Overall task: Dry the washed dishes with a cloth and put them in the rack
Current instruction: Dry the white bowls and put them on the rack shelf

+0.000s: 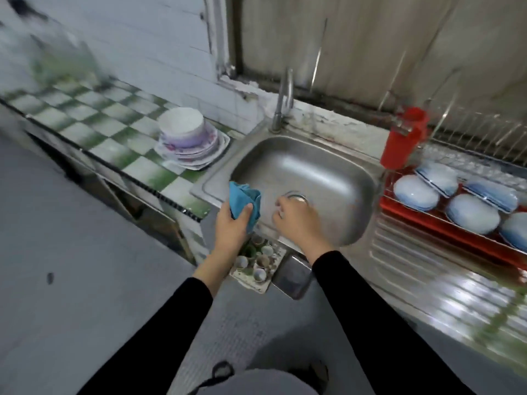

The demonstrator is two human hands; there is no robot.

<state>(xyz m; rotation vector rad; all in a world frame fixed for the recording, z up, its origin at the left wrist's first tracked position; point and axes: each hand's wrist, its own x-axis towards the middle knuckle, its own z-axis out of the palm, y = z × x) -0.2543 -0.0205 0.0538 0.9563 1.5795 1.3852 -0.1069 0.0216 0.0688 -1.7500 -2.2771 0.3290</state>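
My left hand [232,222] grips a bunched blue cloth [245,205] at the near left rim of the steel sink [336,166]. Over the sink's near part hovers my right hand [296,220], its fingers loosely curled and holding nothing. A stack of washed plates with a white bowl on top [186,138] stands on the green-and-white tiled counter left of the sink. To the right, the red dish rack [445,226] holds several blue-white bowls and plates [416,192] turned face down. The view is blurred by motion.
A tap [285,101] rises behind the sink. A red cutlery holder [402,141] hangs on the rack's left end. The ribbed steel drainboard [422,269] lies in front of the rack. Small cups on a tray [256,263] sit below the sink's edge. Grey floor lies left.
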